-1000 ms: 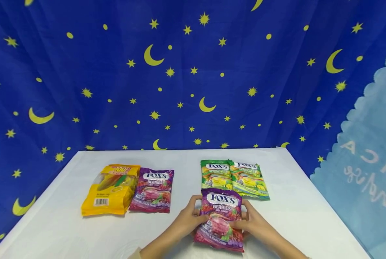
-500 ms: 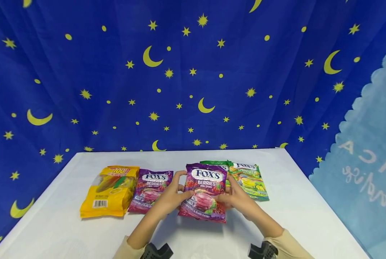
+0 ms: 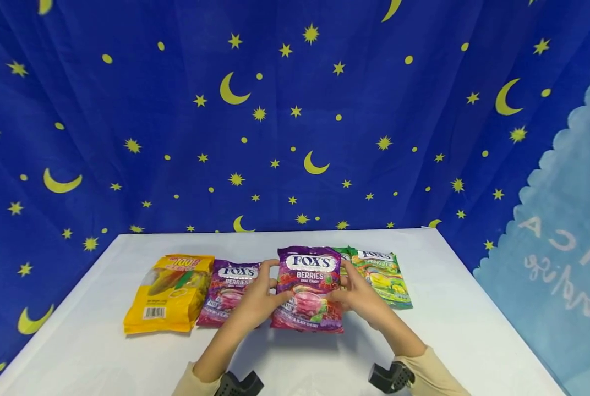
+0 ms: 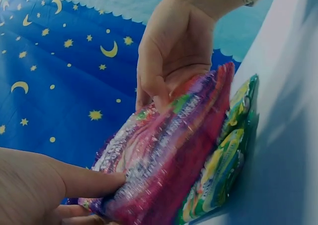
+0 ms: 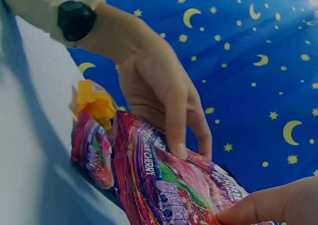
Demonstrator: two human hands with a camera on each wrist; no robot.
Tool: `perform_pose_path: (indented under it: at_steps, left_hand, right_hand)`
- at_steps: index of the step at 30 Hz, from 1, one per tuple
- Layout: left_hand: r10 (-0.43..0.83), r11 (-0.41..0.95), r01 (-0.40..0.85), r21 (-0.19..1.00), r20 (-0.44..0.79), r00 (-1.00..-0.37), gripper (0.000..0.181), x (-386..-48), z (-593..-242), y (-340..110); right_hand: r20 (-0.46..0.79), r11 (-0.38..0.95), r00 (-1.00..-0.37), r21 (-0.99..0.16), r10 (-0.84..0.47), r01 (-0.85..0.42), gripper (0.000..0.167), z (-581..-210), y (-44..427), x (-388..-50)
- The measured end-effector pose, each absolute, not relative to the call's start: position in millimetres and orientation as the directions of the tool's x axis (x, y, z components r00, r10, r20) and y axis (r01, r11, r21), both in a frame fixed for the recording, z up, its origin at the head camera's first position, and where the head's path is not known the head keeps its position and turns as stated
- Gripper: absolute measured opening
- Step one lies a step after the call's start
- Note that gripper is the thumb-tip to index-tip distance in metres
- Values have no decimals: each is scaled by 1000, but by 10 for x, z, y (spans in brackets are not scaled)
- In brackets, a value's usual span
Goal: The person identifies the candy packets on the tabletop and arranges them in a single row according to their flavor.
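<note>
Between both hands, a purple Fox's Berries candy bag is held above the table, its front facing me. My left hand grips its left edge, thumb on the front and fingers behind. The right hand holds the right edge the same way. In the left wrist view the held candy bag is pinched at both sides. Behind my left hand lies a second purple Berries candy bag. Beyond the right hand are two green Fox's Spring Tea candy bags; one shows well, the other is mostly hidden.
A yellow candy bag with a mango picture lies at the left, touching the second purple bag. The white table ends at a blue star-and-moon curtain behind and a light blue cloth at the right.
Both hands have lifted the purple candy bag from near the front and carried it away from me and to the left. It now covers most of one green bag.
</note>
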State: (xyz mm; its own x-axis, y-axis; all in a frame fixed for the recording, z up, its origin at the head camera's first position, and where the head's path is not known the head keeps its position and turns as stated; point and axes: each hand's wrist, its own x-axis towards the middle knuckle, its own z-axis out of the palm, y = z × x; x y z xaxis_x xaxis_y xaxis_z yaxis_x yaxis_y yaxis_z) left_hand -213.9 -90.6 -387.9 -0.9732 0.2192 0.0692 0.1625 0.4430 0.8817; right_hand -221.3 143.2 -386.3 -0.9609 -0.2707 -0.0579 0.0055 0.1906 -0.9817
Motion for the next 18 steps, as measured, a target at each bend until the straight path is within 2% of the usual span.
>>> perform_pose_path:
  at_steps: [13,18]
  left_hand:
    - [208,428,170,888,86,-974,64,-2146,-3922,-898]
    - [183,474,151,867,71,-980,65,-2155,-3918,-892]
  right_hand:
    - [-40,184,-960,-983,-278,-12,78,-3906,1432,-2227]
    - [-31,168,-958,-986,-284,-18,77,-3921,1426,-2223]
